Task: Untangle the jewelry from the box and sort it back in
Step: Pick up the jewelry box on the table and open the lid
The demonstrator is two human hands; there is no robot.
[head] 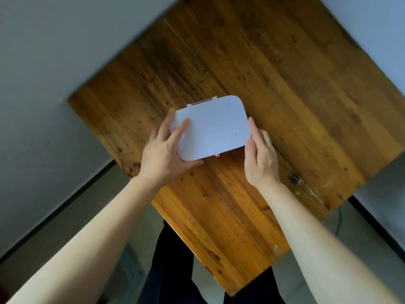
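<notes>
A white jewelry box (215,126) with rounded corners lies closed on the wooden table (285,73). A hinge shows on its far edge and a small metal clasp (217,155) on its near edge. My left hand (166,150) grips the box's left end, fingers spread over the lid and thumb under the near corner. My right hand (259,154) presses against the box's right end, fingers along the side. No jewelry is visible; the lid hides the inside.
The table is a small square of worn brown planks, seen corner-on. Grey-white walls stand behind it, with a dark baseboard on the left. My dark trousers (173,270) show below the table's near corner.
</notes>
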